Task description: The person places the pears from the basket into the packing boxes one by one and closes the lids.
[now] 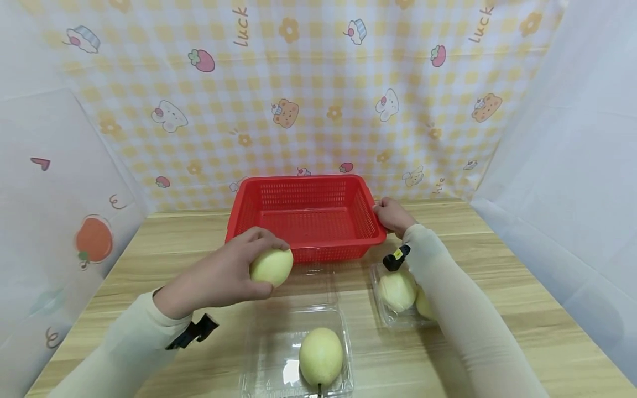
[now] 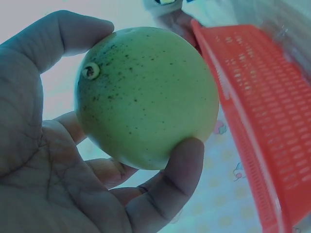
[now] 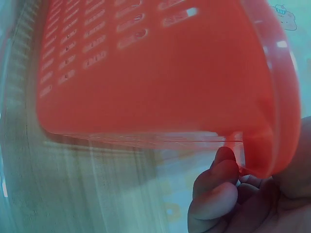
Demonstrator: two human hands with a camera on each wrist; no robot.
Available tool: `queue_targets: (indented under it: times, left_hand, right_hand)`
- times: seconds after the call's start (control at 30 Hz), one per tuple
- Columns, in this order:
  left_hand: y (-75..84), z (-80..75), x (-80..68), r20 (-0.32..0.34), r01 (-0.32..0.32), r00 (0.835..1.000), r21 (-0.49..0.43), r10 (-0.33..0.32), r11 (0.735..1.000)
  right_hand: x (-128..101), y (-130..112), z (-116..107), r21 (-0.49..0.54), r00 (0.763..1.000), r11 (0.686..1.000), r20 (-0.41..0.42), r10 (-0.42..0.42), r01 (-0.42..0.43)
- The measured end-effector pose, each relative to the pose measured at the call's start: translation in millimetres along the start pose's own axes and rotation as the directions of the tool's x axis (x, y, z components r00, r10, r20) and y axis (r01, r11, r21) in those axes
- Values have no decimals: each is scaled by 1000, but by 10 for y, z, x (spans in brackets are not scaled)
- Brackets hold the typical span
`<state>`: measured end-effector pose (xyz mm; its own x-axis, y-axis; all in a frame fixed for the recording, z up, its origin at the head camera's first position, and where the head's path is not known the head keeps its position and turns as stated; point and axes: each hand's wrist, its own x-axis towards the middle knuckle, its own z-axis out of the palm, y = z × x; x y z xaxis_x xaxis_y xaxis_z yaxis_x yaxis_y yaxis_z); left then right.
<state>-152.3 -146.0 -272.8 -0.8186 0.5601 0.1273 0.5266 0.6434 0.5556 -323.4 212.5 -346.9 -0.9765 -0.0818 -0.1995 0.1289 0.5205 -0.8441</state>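
Note:
My left hand point(image 1: 229, 271) grips a pale yellow pear point(image 1: 271, 267) with thumb and fingers, just in front of the red plastic basket point(image 1: 308, 243). In the left wrist view the pear point(image 2: 150, 97) shows dark specks and a small round stem end, its surface bare between the fingertips. At the basket's right side my right hand point(image 1: 394, 215) holds the rim; in the right wrist view its fingers point(image 3: 214, 194) curl under the rim point(image 3: 284, 97). No fruit shows inside the basket.
An open clear plastic box point(image 1: 256, 354) at the front holds one pear point(image 1: 320, 356), stem toward me. Another clear box point(image 1: 380, 315) at the right holds pears point(image 1: 397, 290), partly hidden by my right forearm. A checked curtain point(image 1: 318, 83) hangs behind the wooden table point(image 1: 517, 320).

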Motion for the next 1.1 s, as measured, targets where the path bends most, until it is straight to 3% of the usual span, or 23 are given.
queue_targets:
  times: [0.3,0.53,0.77,1.1]
  left_hand:
    - [1,98,-86,81,22,997,-62,-17,998]
    - [3,221,-203,94,-37,995,-34,40,999]
    - [22,346,-319,138,-42,989,-30,46,999]
    - [5,500,-482,184,-151,971,-25,153,988]
  right_hand:
    - [1,-12,5,-43,1000,999,7,-5,6]
    - [-40,-45,15,-51,1000,999,11,-18,18]
    - [-24,-22,-2,-57,1000,998,11,-17,18]
    - [21,-1,-7,-51,1000,999,13,-6,7]
